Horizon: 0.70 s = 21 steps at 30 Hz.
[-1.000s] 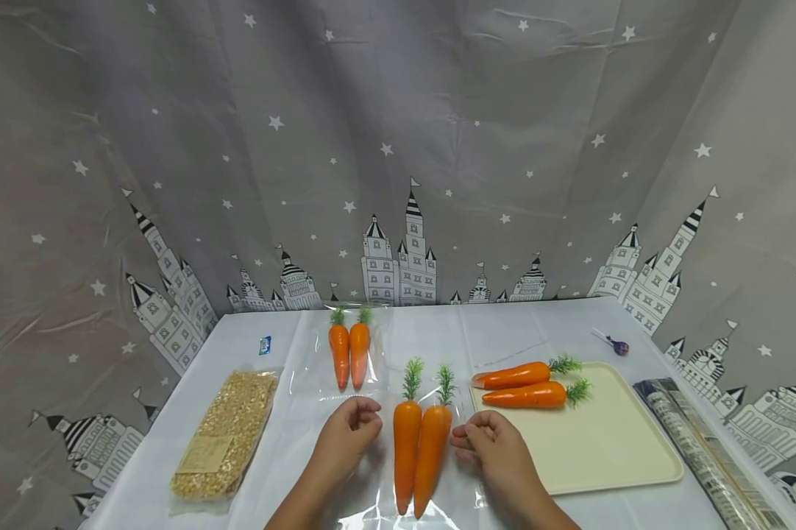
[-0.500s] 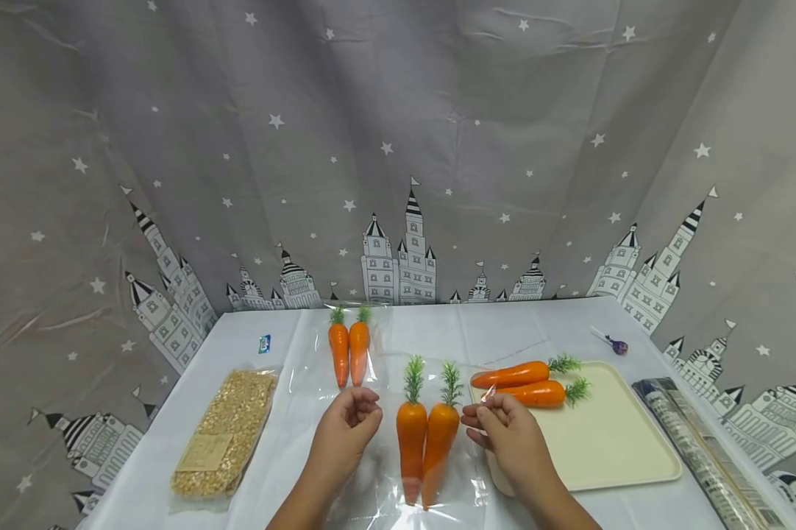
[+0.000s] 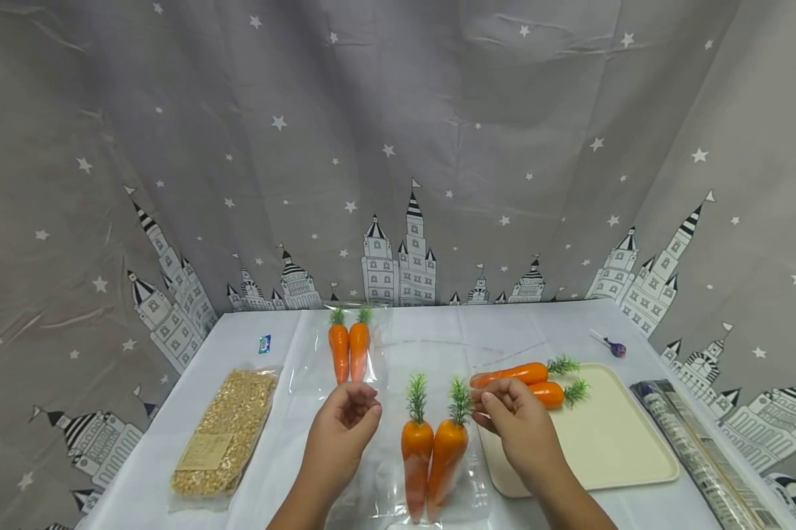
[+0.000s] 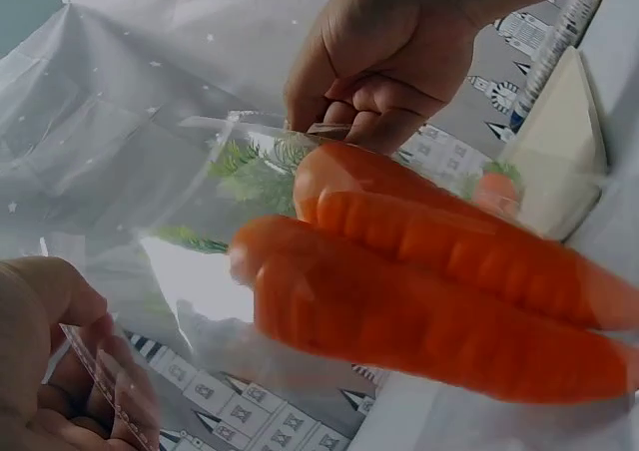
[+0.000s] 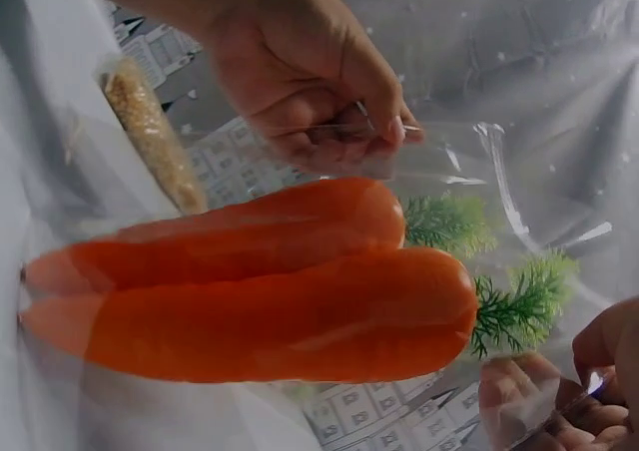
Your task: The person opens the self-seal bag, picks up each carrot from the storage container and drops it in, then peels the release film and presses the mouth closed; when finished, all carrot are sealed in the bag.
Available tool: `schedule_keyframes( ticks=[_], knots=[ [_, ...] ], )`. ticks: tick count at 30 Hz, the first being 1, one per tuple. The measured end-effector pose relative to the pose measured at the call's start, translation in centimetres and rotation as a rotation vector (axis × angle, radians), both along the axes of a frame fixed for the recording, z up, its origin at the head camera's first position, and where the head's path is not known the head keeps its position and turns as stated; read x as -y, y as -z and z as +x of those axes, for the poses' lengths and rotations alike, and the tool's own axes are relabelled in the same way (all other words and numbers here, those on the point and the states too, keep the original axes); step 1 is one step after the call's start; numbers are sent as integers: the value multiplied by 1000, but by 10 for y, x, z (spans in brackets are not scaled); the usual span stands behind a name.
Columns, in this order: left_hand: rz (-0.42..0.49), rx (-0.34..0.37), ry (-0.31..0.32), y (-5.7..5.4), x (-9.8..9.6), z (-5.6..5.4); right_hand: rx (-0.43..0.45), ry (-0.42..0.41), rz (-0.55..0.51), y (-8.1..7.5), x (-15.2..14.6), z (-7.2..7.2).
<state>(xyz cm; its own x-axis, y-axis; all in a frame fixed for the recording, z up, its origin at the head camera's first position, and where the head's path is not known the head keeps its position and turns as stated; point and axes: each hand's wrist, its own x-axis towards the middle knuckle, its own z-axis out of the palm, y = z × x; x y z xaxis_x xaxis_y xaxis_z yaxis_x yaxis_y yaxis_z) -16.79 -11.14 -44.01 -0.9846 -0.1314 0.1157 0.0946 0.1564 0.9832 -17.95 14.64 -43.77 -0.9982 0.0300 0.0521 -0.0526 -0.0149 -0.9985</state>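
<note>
A clear plastic bag (image 5: pixel 449 147) holds two orange carrots with green feathery tops, a left one (image 3: pixel 417 449) and a right one (image 3: pixel 448 445). Side by side, they hang tips down at the front middle of the table in the head view. My left hand (image 3: pixel 341 423) pinches the bag's left edge between thumb and fingers, as the left wrist view shows at lower left. The opposite edge is pinched by my right hand (image 3: pixel 520 423), seen at the top of the left wrist view (image 4: pixel 384 62). Both carrots lie between the hands, untouched by the fingers.
Another clear bag with two carrots (image 3: pixel 349 350) lies behind. Two loose carrots (image 3: pixel 513 374) rest on a cream tray (image 3: pixel 610 449) at right. A bag of corn kernels (image 3: pixel 226 434) lies left, a small blue packet (image 3: pixel 265 344) behind it. A lollipop (image 3: pixel 615 347) and rolled film (image 3: pixel 702 456) are far right.
My right hand has shifted right and slightly up, my left hand slightly up. In the head view the bagged carrots now sit lower relative to the hands, their leafy tops farther apart.
</note>
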Motion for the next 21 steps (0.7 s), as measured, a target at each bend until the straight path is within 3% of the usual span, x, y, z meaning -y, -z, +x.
schedule_keyframes(
  ticks=[5, 9, 15, 18, 21],
  knots=[
    [59, -27, 0, 1, 0, 6, -67, -19, -13, -2, 0, 2],
    [86, -60, 40, 4, 1, 4, -127, -77, -42, 0, 0, 1],
    [6, -51, 149, 0, 2, -5, -199, -215, -80, 5, -3, -4],
    [-59, -52, 161, -6, 2, -8, -218, -278, -96, 5, -5, -5],
    [-89, -37, 133, -9, -1, -12, -249, -347, -118, 7, -7, -6]
  ],
)
